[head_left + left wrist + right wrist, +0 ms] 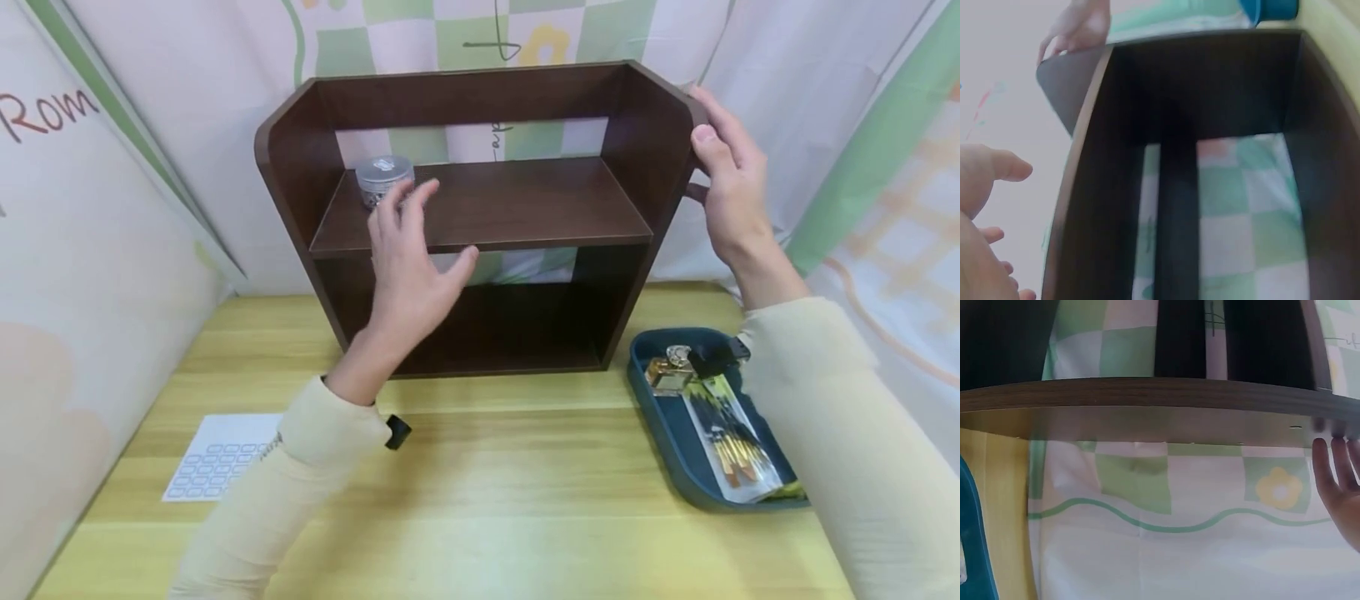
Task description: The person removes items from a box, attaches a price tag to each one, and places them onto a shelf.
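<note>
A dark brown two-tier wooden shelf (480, 242) stands upright on the table. On its upper board, toward the left, sits a small clear jar (384, 177) with a silvery lid. My left hand (408, 271) is in front of that board, thumb and fingers spread, fingertips overlapping the jar in the head view; its palm holds nothing. My right hand (731, 179) is at the upper right side panel, thumb by the front edge. In the right wrist view, the straight fingers (1324, 465) touch the panel's outer face (1179, 425).
A dark blue tray (678, 467) lies to the right, partly under my right forearm, holding a perfume bottle (667, 375) and a pack of brushes (727, 442). At left is a white sheet with printed labels (217, 467). Patterned curtains (165, 100) hang around the table (480, 500).
</note>
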Action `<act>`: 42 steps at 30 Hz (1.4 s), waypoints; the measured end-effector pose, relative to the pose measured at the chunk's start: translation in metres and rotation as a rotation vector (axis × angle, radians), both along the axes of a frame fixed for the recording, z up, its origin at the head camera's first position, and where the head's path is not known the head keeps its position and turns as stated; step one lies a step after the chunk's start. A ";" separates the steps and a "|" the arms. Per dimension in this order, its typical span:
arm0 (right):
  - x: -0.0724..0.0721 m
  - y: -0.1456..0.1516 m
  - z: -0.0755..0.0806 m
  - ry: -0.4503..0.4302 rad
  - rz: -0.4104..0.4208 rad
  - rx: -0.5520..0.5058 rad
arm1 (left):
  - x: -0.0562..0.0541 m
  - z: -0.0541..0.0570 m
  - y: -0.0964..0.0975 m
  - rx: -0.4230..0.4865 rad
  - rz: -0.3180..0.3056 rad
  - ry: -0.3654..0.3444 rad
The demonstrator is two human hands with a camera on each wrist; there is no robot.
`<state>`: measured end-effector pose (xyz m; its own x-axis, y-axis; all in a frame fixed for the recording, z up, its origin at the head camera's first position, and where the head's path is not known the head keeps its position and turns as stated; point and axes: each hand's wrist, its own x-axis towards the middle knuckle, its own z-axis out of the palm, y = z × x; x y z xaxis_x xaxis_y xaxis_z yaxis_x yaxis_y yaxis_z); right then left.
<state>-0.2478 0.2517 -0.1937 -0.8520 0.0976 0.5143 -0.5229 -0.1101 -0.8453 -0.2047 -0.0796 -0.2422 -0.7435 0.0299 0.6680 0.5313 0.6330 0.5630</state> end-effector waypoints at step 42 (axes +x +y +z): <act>0.128 0.175 -0.166 -0.399 -0.081 1.164 | 0.044 -0.132 0.129 0.243 -0.558 -0.706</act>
<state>-0.1195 0.4267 -0.3599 -0.9821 -0.1848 0.0360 -0.1763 0.8357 -0.5200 -0.1608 0.0495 -0.3745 -0.9002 0.4235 0.1016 0.2073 0.2115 0.9551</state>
